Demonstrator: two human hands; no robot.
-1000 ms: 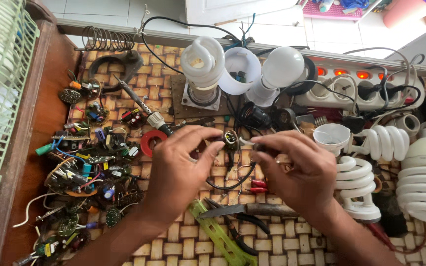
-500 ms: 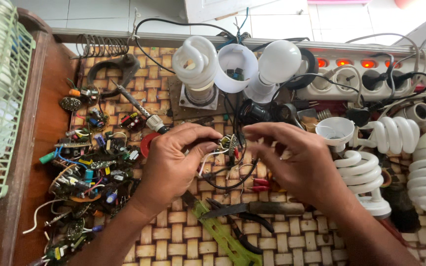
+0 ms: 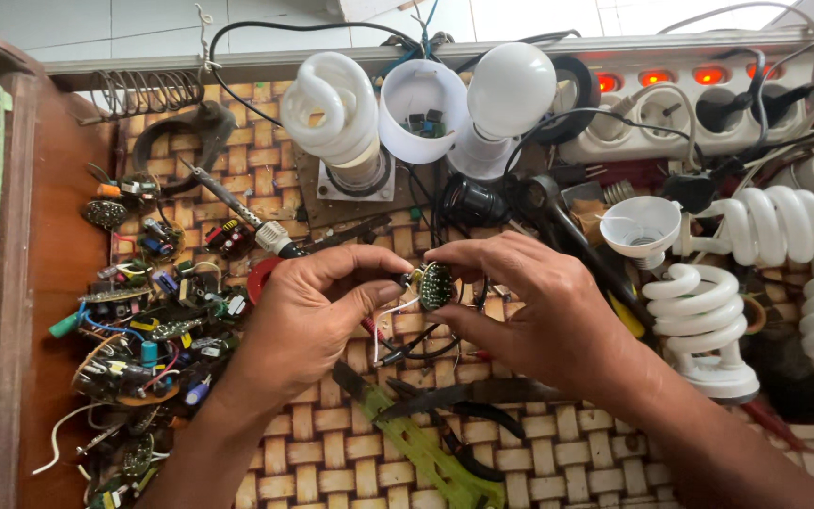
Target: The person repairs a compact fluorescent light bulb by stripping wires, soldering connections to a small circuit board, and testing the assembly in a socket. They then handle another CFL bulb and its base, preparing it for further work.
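Observation:
Over a woven mat (image 3: 332,452), both of my hands pinch a small round green circuit board (image 3: 436,285) with thin wires hanging from it. My left hand (image 3: 308,316) grips its left edge with thumb and fingers. My right hand (image 3: 539,311) closes on its right edge from above. The board sits tilted, its soldered side facing me. Below the hands lie a green-handled tool (image 3: 426,452) and dark pliers (image 3: 463,401).
A heap of small circuit boards (image 3: 138,311) lies at the left. Spiral lamps (image 3: 336,104), a white cup (image 3: 421,108) and a round bulb (image 3: 511,90) stand at the back. More spiral lamps (image 3: 699,320) crowd the right. A power strip (image 3: 708,94) with lit red switches runs along the back right.
My hands have drawn closer together around the small board, which has turned so its soldered face shows. The view has shifted slightly.

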